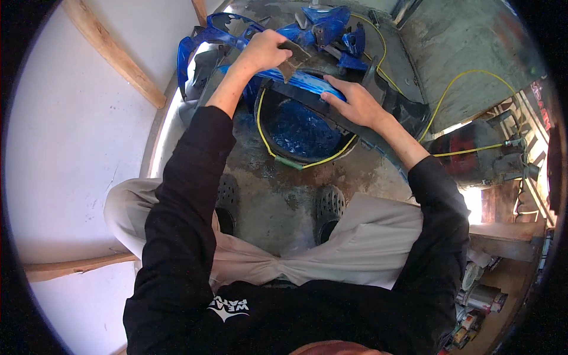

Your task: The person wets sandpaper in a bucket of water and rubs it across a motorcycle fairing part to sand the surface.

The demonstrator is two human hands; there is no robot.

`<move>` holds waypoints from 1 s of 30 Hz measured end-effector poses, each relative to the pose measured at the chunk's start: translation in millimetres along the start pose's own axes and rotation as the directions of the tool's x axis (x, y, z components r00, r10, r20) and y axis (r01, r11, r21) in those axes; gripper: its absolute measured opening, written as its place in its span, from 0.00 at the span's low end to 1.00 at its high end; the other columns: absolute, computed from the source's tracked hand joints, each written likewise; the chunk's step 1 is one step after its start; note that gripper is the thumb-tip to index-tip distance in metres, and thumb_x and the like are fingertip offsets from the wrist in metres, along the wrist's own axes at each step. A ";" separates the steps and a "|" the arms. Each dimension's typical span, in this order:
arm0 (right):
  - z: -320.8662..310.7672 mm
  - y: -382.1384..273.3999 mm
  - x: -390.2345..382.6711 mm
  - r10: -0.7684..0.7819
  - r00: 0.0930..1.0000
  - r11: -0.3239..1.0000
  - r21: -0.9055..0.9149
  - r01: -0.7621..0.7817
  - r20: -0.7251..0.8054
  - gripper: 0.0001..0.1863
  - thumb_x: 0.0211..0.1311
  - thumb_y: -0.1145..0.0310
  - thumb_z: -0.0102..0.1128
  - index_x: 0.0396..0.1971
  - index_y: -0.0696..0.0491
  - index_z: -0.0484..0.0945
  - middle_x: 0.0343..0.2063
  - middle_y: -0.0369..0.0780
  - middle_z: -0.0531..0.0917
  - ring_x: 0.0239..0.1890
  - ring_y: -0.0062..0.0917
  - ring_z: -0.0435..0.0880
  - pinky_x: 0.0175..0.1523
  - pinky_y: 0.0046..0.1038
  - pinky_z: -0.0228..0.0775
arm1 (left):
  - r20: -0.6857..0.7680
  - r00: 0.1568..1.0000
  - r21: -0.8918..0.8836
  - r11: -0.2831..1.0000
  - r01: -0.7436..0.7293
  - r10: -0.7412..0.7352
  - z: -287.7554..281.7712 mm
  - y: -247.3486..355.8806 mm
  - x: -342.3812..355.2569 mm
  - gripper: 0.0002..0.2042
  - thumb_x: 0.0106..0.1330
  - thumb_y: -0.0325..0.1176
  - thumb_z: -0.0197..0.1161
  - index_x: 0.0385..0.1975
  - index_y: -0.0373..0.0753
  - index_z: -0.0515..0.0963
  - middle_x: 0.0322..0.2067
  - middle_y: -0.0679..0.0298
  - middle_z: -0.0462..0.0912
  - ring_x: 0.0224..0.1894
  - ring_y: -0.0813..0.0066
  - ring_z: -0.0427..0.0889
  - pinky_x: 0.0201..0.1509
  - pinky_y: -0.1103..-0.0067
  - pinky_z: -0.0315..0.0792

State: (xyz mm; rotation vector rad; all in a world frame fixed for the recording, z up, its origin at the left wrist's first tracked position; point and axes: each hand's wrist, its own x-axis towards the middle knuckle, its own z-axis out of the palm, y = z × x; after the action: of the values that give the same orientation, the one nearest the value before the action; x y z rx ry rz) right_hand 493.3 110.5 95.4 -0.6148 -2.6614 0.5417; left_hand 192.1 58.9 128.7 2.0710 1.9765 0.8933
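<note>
My left hand grips a folded piece of brown sandpaper and presses it on a long blue plastic panel. My right hand lies flat on the right end of that panel, fingers together, holding it steady. The panel rests across the rim of a dark round basin filled with blue-tinted water. I squat over it, both dark shoes planted on the wet concrete floor.
More blue and black plastic body panels are piled behind the basin. A yellow hose runs across the floor to a dark machine at the right. A white wall with wooden battens stands close on the left.
</note>
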 end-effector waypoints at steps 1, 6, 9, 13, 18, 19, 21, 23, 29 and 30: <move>-0.4 0.5 -0.2 -0.001 1.000 1.000 -0.002 0.001 0.002 0.32 0.81 0.50 0.60 0.68 0.63 0.77 0.61 0.61 0.84 0.63 0.58 0.84 0.68 0.45 0.76 | -0.061 0.996 -0.030 0.997 0.065 -0.067 3.6 -5.0 -4.4 0.13 0.68 0.38 0.74 0.46 0.38 0.91 0.33 0.50 0.92 0.37 0.58 0.92 0.45 0.67 0.81; 0.8 -10.2 3.3 0.039 0.993 0.985 0.164 -0.058 0.115 0.36 0.78 0.45 0.63 0.71 0.60 0.75 0.54 0.59 0.88 0.56 0.51 0.89 0.64 0.44 0.77 | -0.282 0.903 -0.458 0.873 0.170 -0.324 23.6 -54.5 -31.9 0.11 0.68 0.34 0.74 0.46 0.35 0.91 0.37 0.49 0.94 0.43 0.54 0.95 0.49 0.64 0.83; -12.5 -26.5 0.4 0.240 0.912 0.935 0.171 -0.309 0.333 0.44 0.78 0.42 0.64 0.81 0.55 0.65 0.48 0.45 0.90 0.44 0.30 0.90 0.52 0.32 0.82 | -0.499 0.795 -0.360 0.917 0.171 -0.344 23.6 -49.1 -49.8 0.09 0.68 0.31 0.73 0.43 0.34 0.90 0.37 0.48 0.93 0.43 0.52 0.94 0.48 0.65 0.83; -2.6 -21.2 4.7 0.150 0.933 0.924 0.289 -0.250 0.327 0.45 0.76 0.43 0.68 0.83 0.52 0.64 0.39 0.39 0.88 0.35 0.20 0.84 0.42 0.26 0.80 | -0.740 0.670 -0.062 0.998 0.006 -0.050 32.3 -64.6 -68.2 0.09 0.70 0.29 0.71 0.45 0.34 0.90 0.42 0.47 0.93 0.46 0.46 0.93 0.52 0.61 0.84; 14.2 2.0 -1.3 0.022 0.993 0.996 0.083 -0.032 0.114 0.51 0.70 0.40 0.72 0.77 0.65 0.67 0.43 0.51 0.91 0.46 0.37 0.92 0.57 0.40 0.81 | -0.563 0.820 0.085 0.994 -0.063 0.100 108.0 -20.1 -102.0 0.17 0.72 0.24 0.66 0.60 0.39 0.82 0.53 0.52 0.90 0.51 0.44 0.88 0.61 0.57 0.81; 11.9 -5.1 -1.3 0.022 0.992 0.996 0.087 -0.033 0.121 0.51 0.70 0.40 0.72 0.77 0.65 0.67 0.43 0.51 0.91 0.46 0.37 0.92 0.57 0.40 0.81 | -0.560 0.825 -0.009 0.996 -0.094 0.073 119.6 -3.1 -108.2 0.17 0.73 0.24 0.65 0.60 0.39 0.83 0.58 0.53 0.89 0.56 0.45 0.86 0.62 0.57 0.80; -5.3 -30.1 -4.1 0.300 0.889 0.902 0.201 -0.383 0.345 0.51 0.70 0.43 0.74 0.78 0.65 0.65 0.34 0.46 0.90 0.33 0.31 0.91 0.45 0.36 0.85 | -0.538 0.824 -0.073 0.963 -0.258 0.180 122.1 39.6 -114.0 0.19 0.72 0.21 0.64 0.61 0.38 0.84 0.62 0.53 0.88 0.62 0.47 0.86 0.67 0.59 0.79; -4.9 -33.9 -5.6 0.328 0.881 0.883 0.222 -0.415 0.342 0.50 0.70 0.45 0.75 0.78 0.64 0.65 0.31 0.45 0.89 0.29 0.29 0.90 0.40 0.34 0.84 | -0.483 0.817 -0.069 0.917 -0.394 0.314 123.7 44.4 -113.0 0.18 0.71 0.21 0.63 0.60 0.37 0.85 0.63 0.52 0.87 0.64 0.50 0.85 0.71 0.60 0.76; -6.4 -51.7 6.2 0.306 0.872 0.889 0.212 -0.405 0.383 0.47 0.70 0.48 0.75 0.77 0.64 0.68 0.31 0.43 0.89 0.25 0.27 0.88 0.36 0.33 0.83 | -0.549 0.797 -0.180 0.967 0.179 -0.250 85.4 -51.2 -111.9 0.14 0.74 0.21 0.56 0.55 0.32 0.83 0.58 0.47 0.87 0.59 0.45 0.85 0.65 0.57 0.78; -1.6 -48.5 8.5 0.243 0.885 0.905 0.236 -0.355 0.398 0.46 0.69 0.48 0.76 0.76 0.64 0.69 0.32 0.44 0.89 0.28 0.29 0.89 0.39 0.34 0.84 | -0.551 0.797 -0.177 0.968 0.178 -0.247 90.2 -50.2 -114.0 0.14 0.74 0.21 0.56 0.55 0.32 0.83 0.58 0.47 0.87 0.59 0.45 0.85 0.65 0.57 0.78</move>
State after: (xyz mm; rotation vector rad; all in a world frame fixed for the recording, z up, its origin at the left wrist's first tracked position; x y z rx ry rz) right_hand 470.3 74.7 120.0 -0.9193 -2.7330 1.2380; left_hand 198.9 -16.5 -5.3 1.5797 2.2914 1.6823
